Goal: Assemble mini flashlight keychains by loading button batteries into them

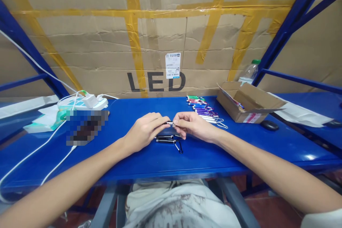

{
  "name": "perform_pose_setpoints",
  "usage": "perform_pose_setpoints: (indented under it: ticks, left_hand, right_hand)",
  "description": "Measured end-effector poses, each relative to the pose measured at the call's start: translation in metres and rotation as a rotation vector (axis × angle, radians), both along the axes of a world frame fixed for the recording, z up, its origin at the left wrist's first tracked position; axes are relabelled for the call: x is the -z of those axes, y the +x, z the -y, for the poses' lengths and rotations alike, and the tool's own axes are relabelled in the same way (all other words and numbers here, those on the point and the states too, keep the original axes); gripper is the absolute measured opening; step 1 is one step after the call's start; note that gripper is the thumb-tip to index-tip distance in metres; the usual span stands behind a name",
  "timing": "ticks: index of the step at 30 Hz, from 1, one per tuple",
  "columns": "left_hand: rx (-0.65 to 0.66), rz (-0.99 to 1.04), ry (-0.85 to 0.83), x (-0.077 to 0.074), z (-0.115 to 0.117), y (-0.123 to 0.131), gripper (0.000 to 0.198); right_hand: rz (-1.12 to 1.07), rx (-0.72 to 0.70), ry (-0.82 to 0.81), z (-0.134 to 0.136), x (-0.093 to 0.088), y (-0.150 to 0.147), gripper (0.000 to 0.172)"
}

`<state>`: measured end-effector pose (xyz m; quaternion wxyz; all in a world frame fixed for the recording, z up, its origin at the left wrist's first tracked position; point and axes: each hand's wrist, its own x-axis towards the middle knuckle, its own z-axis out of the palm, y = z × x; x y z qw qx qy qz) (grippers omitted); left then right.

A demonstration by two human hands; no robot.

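Observation:
Between both hands, above the blue table (128,164), is a small black and silver pen-like piece (169,123). My left hand (146,129) pinches its black end between thumb and fingers. The fingertips of my right hand (191,124) close on its silver end; the fingers partly hide that end. Just below the hands lie black penlights with carabiner clips (165,141), side by side. Behind my right hand, a row of coloured penlights with clips (201,108) runs from green through red, blue and purple to silver.
An open cardboard box (247,103) stands at the right, with a black mouse (269,125) and a bottle (250,72) by it. At the left are a power strip (103,104), white cables and a blurred phone (87,128). Taped cardboard (107,53) rises behind the table.

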<state>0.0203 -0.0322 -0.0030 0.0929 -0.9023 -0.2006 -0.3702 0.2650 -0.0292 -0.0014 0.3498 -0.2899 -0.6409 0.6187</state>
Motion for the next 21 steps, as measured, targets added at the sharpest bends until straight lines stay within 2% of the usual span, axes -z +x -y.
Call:
perform_pose_setpoints:
  ticks: [11, 17, 21]
  left_hand:
    - [-0.054, 0.089, -0.088, 0.0028, -0.0023, 0.0036, 0.026]
    - [-0.092, 0.179, -0.211, 0.0018, -0.0041, 0.0035, 0.025]
    - [-0.069, 0.183, -0.265, 0.0033, -0.0044, 0.0032, 0.026]
  right_hand:
    - [-0.029, 0.177, 0.176, -0.0051, 0.0048, -0.0047, 0.044]
    - [0.034, 0.243, 0.356, -0.0018, 0.0085, -0.0036, 0.033]
    - [0.114, 0.253, 0.444, 0.0009, 0.0096, -0.0020, 0.027]
